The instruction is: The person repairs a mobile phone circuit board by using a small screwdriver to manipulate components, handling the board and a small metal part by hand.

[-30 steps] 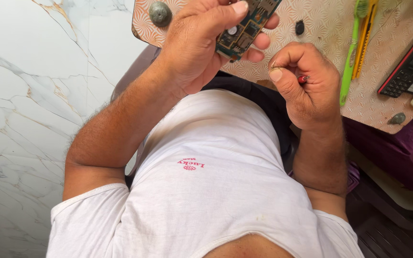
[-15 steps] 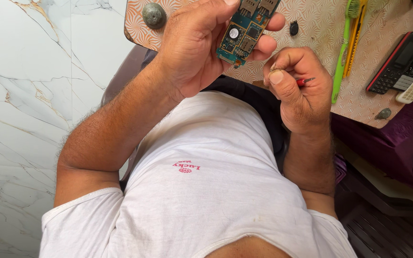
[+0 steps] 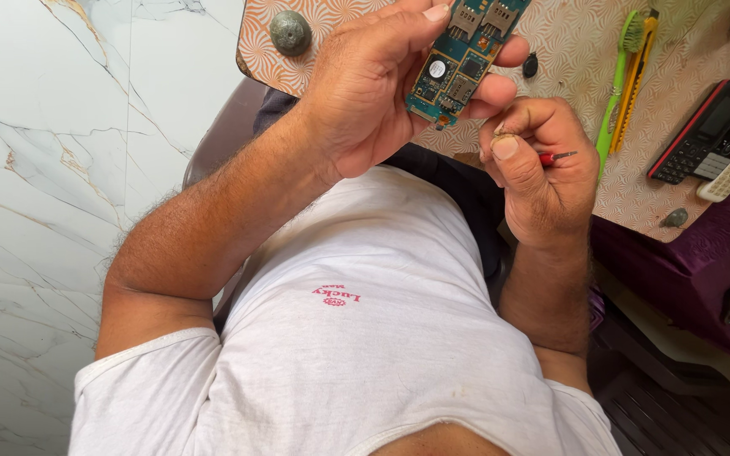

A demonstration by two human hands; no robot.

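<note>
One circuit board (image 3: 460,63); two, maybe three phones (image 3: 696,131); one green toothbrush (image 3: 617,72); one yellow cutter (image 3: 635,67); two hands (image 3: 542,169).

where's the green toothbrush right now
In the head view the green toothbrush lies on the patterned table at upper right, beside a yellow tool, just beyond the right hand.

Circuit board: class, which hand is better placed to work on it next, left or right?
Probably the right. The right hand pinches a small red-handled tool just below the circuit board, while the left hand is fully taken up gripping it.
</note>
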